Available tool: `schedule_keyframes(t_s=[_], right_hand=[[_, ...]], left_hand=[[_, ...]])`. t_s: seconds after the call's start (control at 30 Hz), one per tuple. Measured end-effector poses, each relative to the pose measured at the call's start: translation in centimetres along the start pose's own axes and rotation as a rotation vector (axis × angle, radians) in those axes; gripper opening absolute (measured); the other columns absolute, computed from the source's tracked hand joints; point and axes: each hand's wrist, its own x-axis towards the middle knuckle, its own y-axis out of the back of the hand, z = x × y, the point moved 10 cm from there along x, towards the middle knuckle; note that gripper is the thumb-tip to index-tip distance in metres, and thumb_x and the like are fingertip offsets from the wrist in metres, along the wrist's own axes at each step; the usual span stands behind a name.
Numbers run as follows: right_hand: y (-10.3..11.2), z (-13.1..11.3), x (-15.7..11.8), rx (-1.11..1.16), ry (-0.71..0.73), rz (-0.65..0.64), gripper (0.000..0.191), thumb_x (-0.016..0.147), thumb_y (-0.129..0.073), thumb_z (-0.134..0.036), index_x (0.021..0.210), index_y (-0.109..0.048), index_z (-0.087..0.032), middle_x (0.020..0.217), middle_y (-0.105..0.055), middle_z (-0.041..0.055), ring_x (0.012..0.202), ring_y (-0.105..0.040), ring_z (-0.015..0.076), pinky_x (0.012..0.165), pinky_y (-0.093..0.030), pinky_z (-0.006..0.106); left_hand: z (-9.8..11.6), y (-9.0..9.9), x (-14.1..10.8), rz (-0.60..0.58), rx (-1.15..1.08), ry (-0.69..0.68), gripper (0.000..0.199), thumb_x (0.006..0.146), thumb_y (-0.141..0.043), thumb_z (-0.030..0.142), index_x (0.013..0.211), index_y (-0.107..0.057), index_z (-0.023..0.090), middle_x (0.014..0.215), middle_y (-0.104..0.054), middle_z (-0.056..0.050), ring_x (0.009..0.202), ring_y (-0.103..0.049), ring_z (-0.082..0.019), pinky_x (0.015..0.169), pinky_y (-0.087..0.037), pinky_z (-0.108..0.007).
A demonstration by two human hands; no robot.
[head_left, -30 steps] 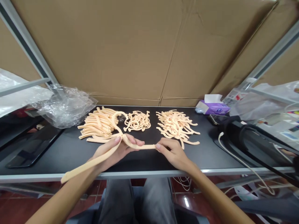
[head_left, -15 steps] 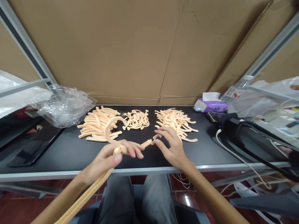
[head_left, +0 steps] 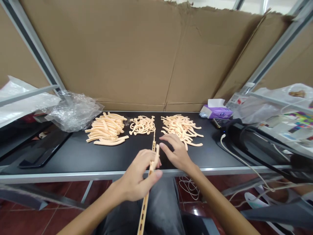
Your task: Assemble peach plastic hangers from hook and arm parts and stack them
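My left hand [head_left: 141, 174] is closed around a long cream slotted strip [head_left: 142, 217], which runs from near my lap up over the table. A short curved cream piece [head_left: 156, 156] rises beside the strip at my fingers; whether it is joined there I cannot tell. Beyond the hand, the strip's thin far end reaches toward a small pile of curled cream pieces [head_left: 141, 125]. To the right, my right hand [head_left: 176, 153] has its thumb and fingers apart, with nothing visible in them. It hovers in front of a pile of cream hook-ended pieces [head_left: 179, 127].
Flat curved cream strips [head_left: 105, 129] lie piled at left on the black table [head_left: 117, 160]. Clear plastic wrap [head_left: 73, 112] and a dark flat panel [head_left: 44, 147] sit farther left. A purple tissue pack [head_left: 218, 112] and cables [head_left: 244, 160] occupy the right. Cardboard [head_left: 127, 55] stands behind.
My left hand has moved right and turned, swinging the strip from slanting to nearly lengthwise away from me. The right hand stays near the same spot. My view has tilted up slightly.
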Motion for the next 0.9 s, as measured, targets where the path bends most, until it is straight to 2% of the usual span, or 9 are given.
schedule_keyframes(t_s=[0.13,0.23,0.33,0.47,0.63,0.77,0.83,0.9], right_hand=[[0.2,-0.1,0.0,0.028,-0.014,-0.005,0.016,0.095,-0.056,-0.03,0.099,-0.069,-0.021,0.098,-0.072,0.0079,0.097,-0.065,0.0229,0.089,-0.052,0.04],[1.2,0.3,-1.0,0.078,-0.114,0.026,0.017,0.096,-0.055,-0.03,0.096,-0.069,-0.021,0.096,-0.073,0.0071,0.092,-0.067,0.0217,0.085,-0.053,0.037],[2.6,1.1,-3.3,0.141,-0.257,0.058,0.02,0.097,-0.054,-0.034,0.097,-0.07,-0.022,0.096,-0.073,0.006,0.091,-0.068,0.0206,0.083,-0.054,0.036],[4.2,2.6,-7.0,0.176,-0.447,0.039,0.021,0.095,-0.057,-0.04,0.097,-0.071,-0.023,0.096,-0.074,0.0057,0.089,-0.069,0.021,0.082,-0.055,0.034],[7.5,4.1,-9.4,0.178,-0.592,0.158,0.026,0.089,-0.064,-0.045,0.093,-0.073,-0.021,0.087,-0.076,0.0065,0.081,-0.071,0.0222,0.072,-0.057,0.031],[8.5,4.3,-9.3,0.177,-0.593,0.165,0.025,0.089,-0.064,-0.044,0.091,-0.074,-0.021,0.085,-0.076,0.005,0.079,-0.071,0.0209,0.069,-0.056,0.028],[8.8,4.3,-8.8,0.116,-0.551,0.155,0.023,0.091,-0.061,-0.041,0.093,-0.073,-0.022,0.085,-0.075,0.004,0.078,-0.07,0.02,0.07,-0.055,0.029],[9.2,4.2,-8.1,0.002,-0.473,0.151,0.021,0.093,-0.059,-0.037,0.092,-0.072,-0.022,0.085,-0.074,0.0038,0.078,-0.069,0.0199,0.073,-0.054,0.031]], left_hand=[[0.5,-3.6,0.2,-0.05,0.151,-0.043,0.014,0.093,-0.047,0.03,0.088,-0.051,0.018,0.089,-0.059,-0.007,0.089,-0.052,-0.022,0.086,-0.047,-0.043],[1.6,-6.2,0.2,-0.043,0.262,-0.128,0.017,0.091,-0.044,0.031,0.082,-0.049,0.018,0.082,-0.057,-0.006,0.082,-0.051,-0.022,0.088,-0.046,-0.046],[2.9,-8.1,0.1,0.016,0.401,-0.192,0.025,0.091,-0.044,0.038,0.078,-0.051,0.018,0.077,-0.057,-0.007,0.079,-0.05,-0.023,0.091,-0.045,-0.049],[4.0,-9.6,0.7,0.034,0.543,-0.21,0.033,0.091,-0.042,0.043,0.076,-0.055,0.017,0.077,-0.057,-0.01,0.076,-0.05,-0.025,0.081,-0.047,-0.048],[4.3,-9.5,2.2,-0.061,0.663,-0.131,0.028,0.093,-0.041,0.035,0.078,-0.056,0.017,0.077,-0.059,-0.009,0.072,-0.053,-0.025,0.071,-0.046,-0.044],[3.4,-8.6,3.2,-0.198,0.748,-0.001,0.031,0.095,-0.048,0.039,0.075,-0.057,0.018,0.068,-0.062,-0.005,0.063,-0.059,-0.024,0.063,-0.045,-0.039],[1.9,-7.4,3.4,-0.285,0.754,0.143,0.036,0.097,-0.049,0.046,0.075,-0.058,0.018,0.068,-0.065,-0.005,0.061,-0.062,-0.024,0.055,-0.038,-0.033],[-0.1,-5.1,3.3,-0.31,0.779,0.31,0.041,0.099,-0.045,0.048,0.075,-0.059,0.018,0.072,-0.068,-0.006,0.062,-0.064,-0.025,0.053,-0.032,-0.03]])
